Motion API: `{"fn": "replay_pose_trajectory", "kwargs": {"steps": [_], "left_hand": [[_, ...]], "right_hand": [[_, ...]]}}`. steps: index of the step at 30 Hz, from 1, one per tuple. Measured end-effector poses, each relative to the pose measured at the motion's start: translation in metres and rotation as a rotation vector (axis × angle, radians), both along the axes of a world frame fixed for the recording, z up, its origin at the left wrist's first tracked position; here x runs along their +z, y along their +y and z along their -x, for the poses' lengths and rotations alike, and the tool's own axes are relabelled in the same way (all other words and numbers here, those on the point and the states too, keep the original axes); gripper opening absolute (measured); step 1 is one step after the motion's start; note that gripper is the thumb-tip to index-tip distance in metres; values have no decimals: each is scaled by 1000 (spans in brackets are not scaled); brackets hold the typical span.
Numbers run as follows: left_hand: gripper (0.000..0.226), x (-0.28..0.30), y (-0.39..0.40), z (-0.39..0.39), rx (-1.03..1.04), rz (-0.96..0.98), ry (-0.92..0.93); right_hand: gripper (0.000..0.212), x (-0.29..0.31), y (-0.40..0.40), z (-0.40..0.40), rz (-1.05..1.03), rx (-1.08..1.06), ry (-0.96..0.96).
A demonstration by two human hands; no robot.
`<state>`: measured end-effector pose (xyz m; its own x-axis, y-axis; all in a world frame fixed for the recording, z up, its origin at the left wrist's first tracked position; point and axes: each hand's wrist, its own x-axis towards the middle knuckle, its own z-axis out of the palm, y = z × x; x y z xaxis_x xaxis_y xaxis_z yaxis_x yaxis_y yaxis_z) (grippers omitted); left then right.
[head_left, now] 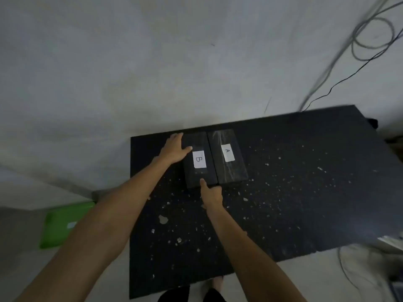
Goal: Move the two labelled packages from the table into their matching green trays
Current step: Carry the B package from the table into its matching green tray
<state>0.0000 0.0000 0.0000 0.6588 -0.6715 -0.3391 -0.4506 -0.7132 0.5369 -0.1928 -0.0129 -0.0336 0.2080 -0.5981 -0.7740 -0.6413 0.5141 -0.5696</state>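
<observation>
Two black wrapped packages lie side by side at the far edge of the black table [283, 192]. The package with the white label B [199, 168] is on the left, and the package labelled A [227, 158] touches its right side. My left hand [174, 150] grips the far left edge of package B, thumb on top. At that package's near end, my right hand [211, 195] holds on with the thumb on its top face. One green tray [63, 223] sits low at the left, partly hidden by my left forearm; the white label on it is unreadable.
The table top is speckled with pale flecks and chips. Grey and black cables [359, 46] trail across the pale floor at the upper right. More cables and a pale object lie at the lower right edge.
</observation>
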Motion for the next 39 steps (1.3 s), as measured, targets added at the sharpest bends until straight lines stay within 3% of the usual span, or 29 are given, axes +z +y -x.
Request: {"fn": "replay_pose_trajectory", "kwargs": {"steps": [7,12,17,24,31,36,39], "left_hand": [[80,-27,-32,-35,-163,-182,-19],[60,-35,-21,-38,12,-63,-18],[61,-23,9,-47,234,-26,-50],[37,28,54,-59,348,239,-130],[68,111,79,-48,516,474,-99],[84,156,79,-33,442,535,-170],[78,176,79,-21,423,638,-226]], "right_hand": [[58,-10,-2,-25,-203,-238,-92],[57,-10,5,-29,-162,-225,-90],[69,-5,14,-35,-51,-166,-37],[71,37,28,-50,163,-207,-221],[74,111,15,-67,379,-231,-538],[57,165,-6,-62,563,-152,-614],[57,199,-17,-53,650,-89,-652]]}}
